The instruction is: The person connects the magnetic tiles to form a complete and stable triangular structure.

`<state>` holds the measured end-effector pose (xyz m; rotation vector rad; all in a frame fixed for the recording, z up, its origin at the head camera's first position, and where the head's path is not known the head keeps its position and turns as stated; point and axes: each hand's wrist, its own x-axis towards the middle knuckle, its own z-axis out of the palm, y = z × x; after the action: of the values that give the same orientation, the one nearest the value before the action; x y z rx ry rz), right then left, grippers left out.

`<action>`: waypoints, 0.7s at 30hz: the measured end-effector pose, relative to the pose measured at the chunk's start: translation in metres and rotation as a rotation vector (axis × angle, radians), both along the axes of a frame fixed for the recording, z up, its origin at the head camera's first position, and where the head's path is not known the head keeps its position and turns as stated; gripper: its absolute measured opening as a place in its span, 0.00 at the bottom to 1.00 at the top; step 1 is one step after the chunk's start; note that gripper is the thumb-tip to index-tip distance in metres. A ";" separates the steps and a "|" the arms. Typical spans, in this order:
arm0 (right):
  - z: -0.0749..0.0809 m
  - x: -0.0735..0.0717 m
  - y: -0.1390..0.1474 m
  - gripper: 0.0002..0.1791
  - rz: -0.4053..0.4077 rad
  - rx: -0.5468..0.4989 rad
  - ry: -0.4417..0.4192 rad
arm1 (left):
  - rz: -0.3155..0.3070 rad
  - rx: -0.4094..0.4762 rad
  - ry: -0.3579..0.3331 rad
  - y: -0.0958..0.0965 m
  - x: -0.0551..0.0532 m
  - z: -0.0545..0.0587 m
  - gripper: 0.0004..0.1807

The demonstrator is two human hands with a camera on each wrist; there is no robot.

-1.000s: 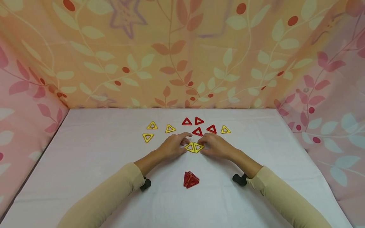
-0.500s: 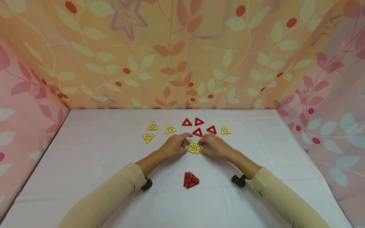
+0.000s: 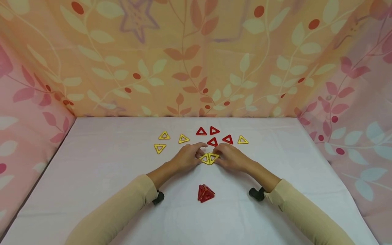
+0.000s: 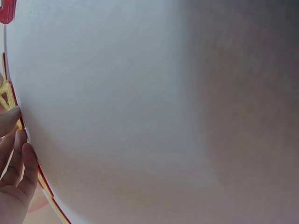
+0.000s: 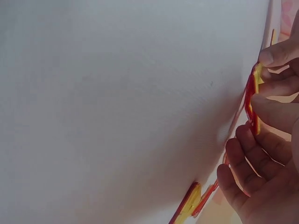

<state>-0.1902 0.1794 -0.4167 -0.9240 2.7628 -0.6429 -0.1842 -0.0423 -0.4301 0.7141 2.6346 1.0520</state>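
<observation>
Two yellow triangular magnetic tiles, a left tile (image 3: 207,162) and a right tile (image 3: 211,162), meet edge to edge between my hands in the head view. My left hand (image 3: 187,156) pinches the outer corner of the left one, its index finger reaching over the top. On the other side my right hand (image 3: 230,157) pinches the right one, with thumb and fingers curled. In the right wrist view, red shows along the edge of the yellow tile (image 5: 256,105). Nearer me stands a red pyramid of triangular tiles (image 3: 208,195).
Loose red triangles (image 3: 200,133) lie just beyond my hands on the white tabletop (image 3: 101,177). Yellow triangles lie to the left (image 3: 164,137) and one yellow triangle (image 3: 243,142) to the right. A patterned cloth (image 3: 183,61) hangs behind the table.
Hardly anything differs. Both hands keep hold of the joined yellow tiles in nearly the same place, and the camera view has shifted slightly.
</observation>
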 end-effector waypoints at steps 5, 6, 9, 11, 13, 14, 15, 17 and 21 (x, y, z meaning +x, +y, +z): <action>0.002 -0.001 -0.002 0.15 0.009 -0.067 -0.050 | 0.005 0.001 -0.002 0.000 0.000 -0.002 0.31; 0.002 -0.001 -0.002 0.15 0.014 -0.081 -0.057 | 0.003 0.001 -0.002 0.000 0.000 -0.002 0.31; 0.002 -0.002 -0.004 0.14 0.031 -0.122 -0.081 | 0.003 -0.001 -0.002 0.000 0.000 -0.003 0.31; 0.001 -0.003 -0.005 0.15 0.036 -0.143 -0.092 | 0.004 -0.005 -0.002 0.001 -0.001 -0.003 0.31; 0.000 -0.003 -0.005 0.15 0.037 -0.157 -0.097 | 0.006 -0.008 -0.001 0.001 0.000 -0.003 0.31; 0.000 -0.003 -0.005 0.15 0.036 -0.159 -0.098 | 0.006 -0.010 -0.001 0.001 -0.001 -0.003 0.31; -0.001 -0.003 -0.005 0.15 0.034 -0.161 -0.095 | 0.005 -0.010 0.002 0.001 -0.001 -0.003 0.31; -0.001 -0.004 -0.005 0.15 0.026 -0.162 -0.098 | 0.006 -0.007 0.007 0.001 -0.001 -0.003 0.31; -0.002 -0.005 -0.006 0.16 0.022 -0.168 -0.107 | -0.001 0.000 0.014 -0.002 -0.002 -0.004 0.31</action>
<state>-0.1953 0.1736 -0.4188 -0.9210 2.6326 -0.9049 -0.1865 -0.0442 -0.4342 0.7257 2.6458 1.0502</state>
